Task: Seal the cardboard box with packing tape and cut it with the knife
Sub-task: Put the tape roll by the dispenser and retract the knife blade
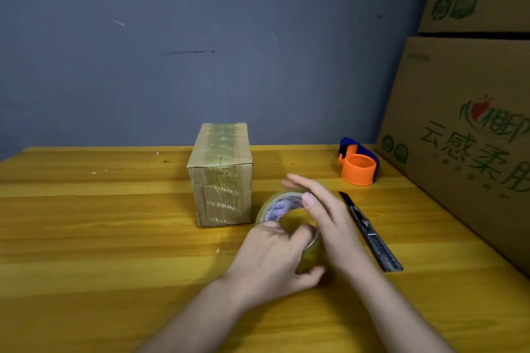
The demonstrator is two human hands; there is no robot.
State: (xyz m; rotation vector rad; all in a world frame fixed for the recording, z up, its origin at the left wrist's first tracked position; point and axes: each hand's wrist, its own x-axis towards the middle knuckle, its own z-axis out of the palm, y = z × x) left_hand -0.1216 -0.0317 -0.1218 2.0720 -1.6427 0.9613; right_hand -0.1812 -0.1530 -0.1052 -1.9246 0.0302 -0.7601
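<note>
A small cardboard box [222, 180] stands on the wooden table [100, 238], its top and front covered with strips of clear tape. Just right of it is a roll of clear packing tape [282, 206], tilted on edge. My left hand [272, 261] grips the roll from the near side, thumb under it and fingers on its rim. My right hand [324, 215] lies over the roll's right side, fingers stretched across the top and thumb at the core's edge. A dark utility knife [370, 232] lies flat on the table to the right of my right hand.
An orange and blue tape dispenser [358, 163] sits at the back right of the table. Large printed cardboard cartons [470, 129] are stacked along the right edge. A grey-blue wall [200, 37] closes the far side.
</note>
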